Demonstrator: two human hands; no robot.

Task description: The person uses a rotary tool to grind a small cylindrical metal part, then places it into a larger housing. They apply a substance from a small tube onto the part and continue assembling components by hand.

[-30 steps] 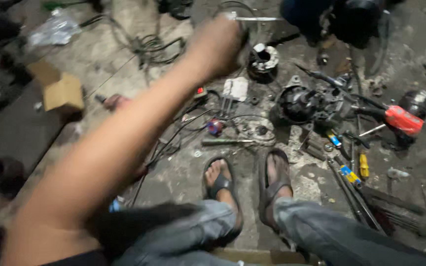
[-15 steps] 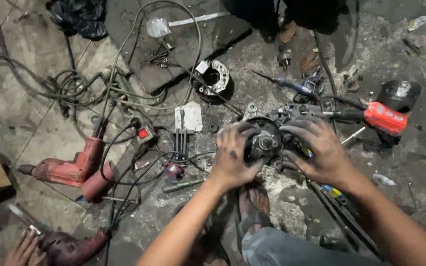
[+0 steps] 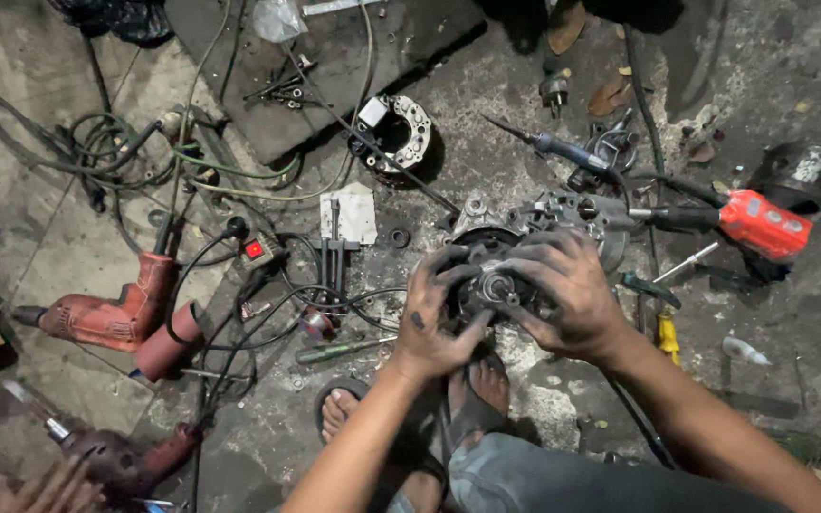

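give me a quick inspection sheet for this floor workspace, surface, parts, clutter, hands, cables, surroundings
surface: bare concrete floor, grimy and stained, with a dark flat board at the top
job's things: round metal motor-like assembly on the floor, both hands on it
clutter: red drill, red-handled tool, ring-shaped part, screwdriver, yellow-handled tool, green-handled tool
hands: left hand and right hand, greasy, gripping the assembly from either side
cables: tangled black and green cables at left, more looping past a red switch
surroundings: sandalled feet below the assembly; another person's hand on a second drill, bottom left
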